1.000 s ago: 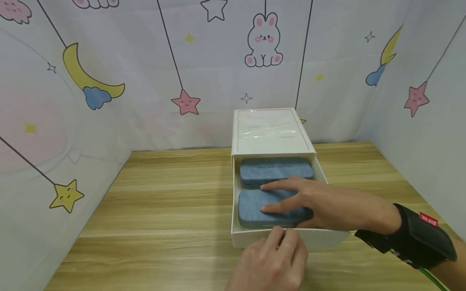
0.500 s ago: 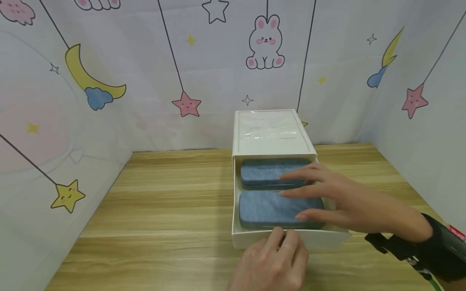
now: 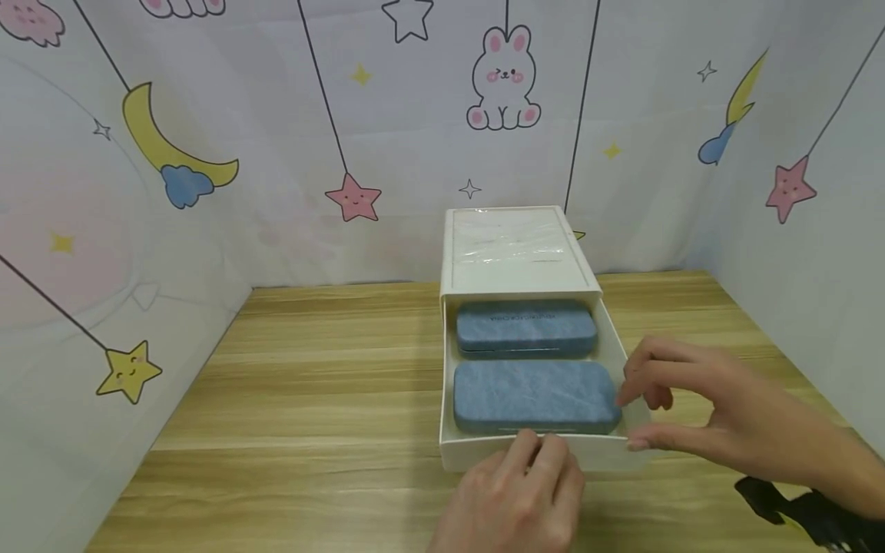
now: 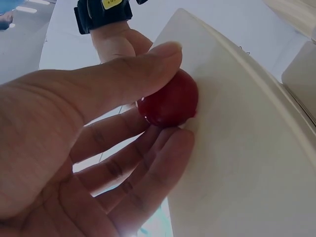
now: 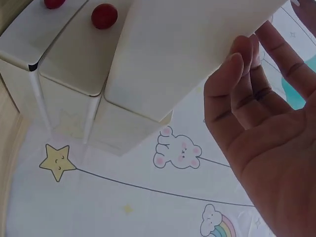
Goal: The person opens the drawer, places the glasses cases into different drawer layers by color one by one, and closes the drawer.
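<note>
In the head view, an open white drawer (image 3: 470, 455) holds two blue glasses cases lying lengthwise across it. The rear case (image 3: 525, 330) bears small lettering; the front case (image 3: 535, 395) has a plain mottled lid. At the drawer front, my left hand (image 3: 515, 495) pinches a round red knob (image 4: 170, 101) between thumb and fingers, as the left wrist view shows. My right hand (image 3: 726, 407) is at the drawer's right wall, fingers loosely bent, with fingertips close to the rim and the thumb by the front corner. Nothing is in its grasp.
The white drawer cabinet (image 3: 515, 250) stands on a wood-grain table (image 3: 332, 384) near the back curtain (image 3: 415, 115). Below the open drawer, the right wrist view shows shut drawers, one with a red knob (image 5: 104, 16). Printed curtains also enclose both sides.
My right hand has lifted off the front glasses case and moved right to the drawer's side wall. The front case now lies slightly farther right. My left hand stays at the knob.
</note>
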`<act>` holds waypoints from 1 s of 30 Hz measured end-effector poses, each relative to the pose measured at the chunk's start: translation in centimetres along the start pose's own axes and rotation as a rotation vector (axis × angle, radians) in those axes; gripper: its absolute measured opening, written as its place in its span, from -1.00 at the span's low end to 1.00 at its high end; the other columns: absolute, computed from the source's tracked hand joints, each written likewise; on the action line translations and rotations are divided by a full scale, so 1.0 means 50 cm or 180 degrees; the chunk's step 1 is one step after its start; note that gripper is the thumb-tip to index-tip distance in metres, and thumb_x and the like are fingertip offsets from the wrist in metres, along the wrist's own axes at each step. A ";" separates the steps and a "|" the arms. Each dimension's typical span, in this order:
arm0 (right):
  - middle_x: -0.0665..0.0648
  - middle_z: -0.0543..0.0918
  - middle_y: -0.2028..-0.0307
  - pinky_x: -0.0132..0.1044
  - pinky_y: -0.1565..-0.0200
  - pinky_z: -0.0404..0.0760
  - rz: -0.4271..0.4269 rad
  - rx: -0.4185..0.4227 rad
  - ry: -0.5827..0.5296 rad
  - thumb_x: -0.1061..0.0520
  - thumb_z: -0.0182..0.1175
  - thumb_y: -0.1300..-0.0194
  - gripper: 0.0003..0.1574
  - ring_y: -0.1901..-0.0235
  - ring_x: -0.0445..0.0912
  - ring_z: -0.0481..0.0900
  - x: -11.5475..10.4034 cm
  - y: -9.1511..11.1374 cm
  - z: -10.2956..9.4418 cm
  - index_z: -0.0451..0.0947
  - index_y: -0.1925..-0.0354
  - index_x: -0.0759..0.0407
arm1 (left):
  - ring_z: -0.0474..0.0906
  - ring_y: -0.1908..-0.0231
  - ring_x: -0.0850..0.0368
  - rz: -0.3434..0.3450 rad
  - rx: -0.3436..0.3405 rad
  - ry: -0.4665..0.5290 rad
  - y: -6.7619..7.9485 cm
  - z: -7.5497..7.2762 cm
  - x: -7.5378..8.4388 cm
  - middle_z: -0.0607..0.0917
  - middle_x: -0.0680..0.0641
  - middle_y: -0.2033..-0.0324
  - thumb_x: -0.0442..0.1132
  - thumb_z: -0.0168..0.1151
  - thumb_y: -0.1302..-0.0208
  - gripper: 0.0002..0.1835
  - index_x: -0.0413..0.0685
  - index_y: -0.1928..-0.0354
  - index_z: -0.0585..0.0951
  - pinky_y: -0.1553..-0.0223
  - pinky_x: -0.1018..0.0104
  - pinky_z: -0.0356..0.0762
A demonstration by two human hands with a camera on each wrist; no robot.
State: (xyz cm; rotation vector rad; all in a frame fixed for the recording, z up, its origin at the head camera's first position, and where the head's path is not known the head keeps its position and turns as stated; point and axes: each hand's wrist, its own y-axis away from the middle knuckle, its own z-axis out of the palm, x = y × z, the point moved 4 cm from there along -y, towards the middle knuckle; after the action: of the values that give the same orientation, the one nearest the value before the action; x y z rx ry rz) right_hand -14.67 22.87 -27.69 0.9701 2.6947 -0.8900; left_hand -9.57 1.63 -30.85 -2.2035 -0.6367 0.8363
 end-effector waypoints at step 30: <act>-0.19 0.64 -0.23 -0.44 0.20 0.71 0.1772 0.0931 -0.0851 0.43 0.32 -0.26 -0.14 0.19 -0.23 0.79 -0.033 0.135 0.134 0.36 -0.46 0.07 | 0.38 0.48 0.25 0.0076 0.0166 -0.0032 0.019 -0.005 -0.001 0.50 0.06 0.43 -0.43 -0.16 -0.43 -0.60 -0.01 0.39 0.67 0.59 0.56 0.32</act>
State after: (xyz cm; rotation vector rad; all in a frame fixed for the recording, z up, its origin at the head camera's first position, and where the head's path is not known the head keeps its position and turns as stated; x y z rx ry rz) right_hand -9.59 22.28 -35.88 1.4391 1.9497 -1.1906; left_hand -9.24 0.90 -31.40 -2.1650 -0.5881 0.8670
